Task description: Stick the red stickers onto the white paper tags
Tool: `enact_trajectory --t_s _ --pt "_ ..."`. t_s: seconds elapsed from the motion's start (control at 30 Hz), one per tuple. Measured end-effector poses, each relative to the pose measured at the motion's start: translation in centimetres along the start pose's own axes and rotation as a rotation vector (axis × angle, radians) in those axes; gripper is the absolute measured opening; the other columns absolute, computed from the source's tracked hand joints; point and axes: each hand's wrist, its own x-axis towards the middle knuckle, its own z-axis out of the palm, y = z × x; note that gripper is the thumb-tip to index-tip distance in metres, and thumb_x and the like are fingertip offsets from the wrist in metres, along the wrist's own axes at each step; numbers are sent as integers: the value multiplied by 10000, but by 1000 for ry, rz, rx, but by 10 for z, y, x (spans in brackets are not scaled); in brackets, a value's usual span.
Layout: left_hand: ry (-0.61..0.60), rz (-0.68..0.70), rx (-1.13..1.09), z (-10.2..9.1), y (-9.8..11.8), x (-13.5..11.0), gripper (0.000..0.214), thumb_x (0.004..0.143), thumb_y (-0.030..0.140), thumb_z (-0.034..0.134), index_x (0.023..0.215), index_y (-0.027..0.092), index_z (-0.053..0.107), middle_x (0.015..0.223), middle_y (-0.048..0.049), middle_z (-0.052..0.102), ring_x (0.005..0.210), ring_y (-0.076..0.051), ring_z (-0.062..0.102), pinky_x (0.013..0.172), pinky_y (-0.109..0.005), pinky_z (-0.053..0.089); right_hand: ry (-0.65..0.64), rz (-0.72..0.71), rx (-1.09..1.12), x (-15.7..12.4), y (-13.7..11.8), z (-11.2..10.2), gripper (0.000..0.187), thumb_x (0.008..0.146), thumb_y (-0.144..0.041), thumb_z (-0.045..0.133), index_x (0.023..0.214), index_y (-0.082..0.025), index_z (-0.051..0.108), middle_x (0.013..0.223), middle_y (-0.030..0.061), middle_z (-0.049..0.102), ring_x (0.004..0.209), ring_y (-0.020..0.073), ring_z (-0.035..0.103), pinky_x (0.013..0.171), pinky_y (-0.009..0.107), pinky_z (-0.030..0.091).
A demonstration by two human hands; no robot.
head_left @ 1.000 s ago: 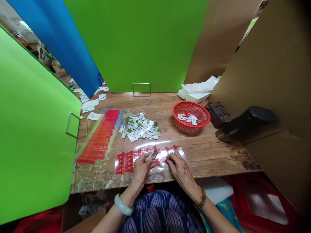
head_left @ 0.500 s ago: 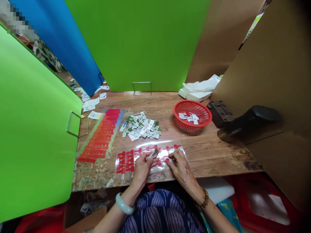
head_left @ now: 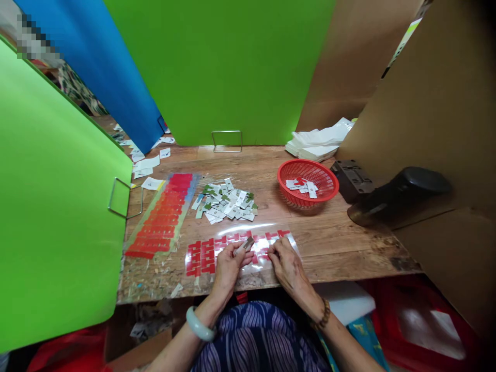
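My left hand (head_left: 228,266) is closed on a small flat grey-and-white piece (head_left: 245,245) with a brownish end, held above a clear sheet (head_left: 248,279). Red T-shaped stickers (head_left: 207,254) lie in rows on that sheet. My right hand (head_left: 287,263) is over the sheet's right part, its thumb and forefinger pinched at the edge of a red sticker (head_left: 264,253). Its other fingers are curled in. Beyond the hands lies a loose pile of small white and green flat pieces (head_left: 228,201).
A red plastic basket (head_left: 308,199) with several white and red pieces stands at the right. Near it are a dark metal block (head_left: 352,178) and a black cylindrical object (head_left: 399,196). An orange-red sticker sheet (head_left: 163,217) lies left. Green panels (head_left: 225,67) enclose the table (head_left: 337,248).
My right hand's fingers have drawn closer together at the red sticker and shifted very slightly. My left hand keeps the flat piece in nearly the same spot.
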Motion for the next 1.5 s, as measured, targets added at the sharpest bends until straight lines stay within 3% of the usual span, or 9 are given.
enact_trajectory --t_s 0.17,0.33,0.5,0.67,0.8,0.97,1.5 --pt "-14 37 11 0 -1 -1 323 688 271 690 924 74 591 860 -140 695 777 -209 681 689 -275 538 -81 -7 11 -3 -4 -4 137 854 -144 392 740 -195 449 801 26 472 771 168 464 713 310 396" --pt "-7 50 11 0 -1 -1 287 695 243 682 912 77 596 847 -122 696 763 -192 680 683 -262 537 -165 -32 35 -6 -10 -12 83 791 -146 520 770 -196 457 839 20 491 826 172 459 744 301 374" --pt "21 19 5 4 2 -2 209 717 158 656 895 72 590 817 -116 698 719 -173 682 669 -245 538 -219 -13 156 -2 -10 -15 104 776 -147 536 710 -190 468 760 -12 507 780 149 473 747 280 357" --pt "10 -97 -31 2 9 0 244 725 33 607 959 78 555 816 -123 700 686 -167 686 646 -232 543 -133 130 366 3 -8 -15 89 788 -232 539 732 -188 485 710 -21 492 683 128 472 646 239 373" --pt "-124 -198 -67 -3 21 -8 301 713 -9 593 995 75 534 830 -133 699 723 -176 688 692 -244 544 -68 82 368 6 -17 -15 89 796 -244 542 743 -190 496 714 -20 505 666 121 481 632 232 377" --pt "-253 -240 -72 -5 35 -23 314 691 16 629 986 81 543 838 -129 699 744 -191 688 714 -251 542 -82 5 297 12 -33 -17 65 793 -196 535 734 -190 508 704 -18 520 658 121 489 616 229 377" --pt "-248 -261 -24 2 41 -31 334 700 9 605 1020 72 530 757 -128 705 705 -182 689 701 -248 540 -117 -18 261 12 -35 -16 61 776 -146 507 732 -188 500 697 -24 525 662 117 487 613 224 361"
